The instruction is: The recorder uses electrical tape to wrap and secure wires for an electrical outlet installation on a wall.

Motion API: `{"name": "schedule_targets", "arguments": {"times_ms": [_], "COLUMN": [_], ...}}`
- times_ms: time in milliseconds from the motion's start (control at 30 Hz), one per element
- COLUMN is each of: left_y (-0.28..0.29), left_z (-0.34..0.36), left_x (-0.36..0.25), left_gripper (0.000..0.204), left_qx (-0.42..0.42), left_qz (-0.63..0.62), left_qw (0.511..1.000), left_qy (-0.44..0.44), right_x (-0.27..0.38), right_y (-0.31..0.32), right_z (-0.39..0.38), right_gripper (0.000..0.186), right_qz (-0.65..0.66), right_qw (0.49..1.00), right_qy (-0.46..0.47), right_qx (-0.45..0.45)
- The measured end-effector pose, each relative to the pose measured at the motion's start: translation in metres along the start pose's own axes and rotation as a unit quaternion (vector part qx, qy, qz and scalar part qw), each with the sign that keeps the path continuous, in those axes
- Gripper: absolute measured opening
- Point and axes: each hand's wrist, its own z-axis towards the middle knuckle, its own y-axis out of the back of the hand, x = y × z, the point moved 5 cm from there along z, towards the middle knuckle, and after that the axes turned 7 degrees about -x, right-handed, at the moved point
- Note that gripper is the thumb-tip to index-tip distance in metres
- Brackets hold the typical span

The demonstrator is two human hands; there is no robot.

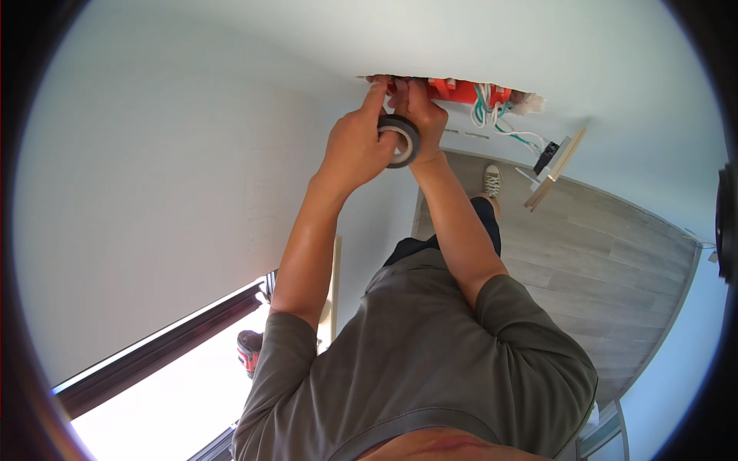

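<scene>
A roll of black electrical tape (413,140) hangs between my hands, with the thumb of my left hand (355,144) in its ring. That hand's index finger stretches up to the left end of a slot cut in the white wall. Close beside it, my right hand (427,117) is closed, fingers bent at the slot's edge; what its fingertips pinch is hidden. Red electrical boxes (455,91) sit inside the slot. White and green wires (483,112) come out of them on the right and run down to a hanging switch plate (567,156) with a black back.
White wall surfaces (177,146) meet in a corner left of my hands. A window with a dark frame (154,349) lies at lower left, with a red and black power tool (249,349) next to it. Grey wood-look flooring (584,246) spreads below, near my shoe (492,180).
</scene>
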Motion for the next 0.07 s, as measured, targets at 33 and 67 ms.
{"name": "schedule_targets", "arguments": {"times_ms": [33,67], "left_y": [-0.0010,-0.0033], "left_z": [-0.0011,-0.0049], "left_x": [-0.0009,-0.0018], "left_gripper": [0.078,0.078], "left_qx": [0.016,0.033], "left_qz": [-0.003,-0.008], "left_qw": [1.000,0.999], "left_qy": [-0.013,-0.025], "right_x": [0.0006,0.0052], "right_y": [-0.0010,0.0028], "right_z": [0.0014,0.0060], "right_gripper": [0.010,0.015], "right_qz": [-0.047,-0.058], "right_qw": [0.999,0.998], "right_qy": [-0.005,-0.016], "right_qx": [0.005,0.023]}}
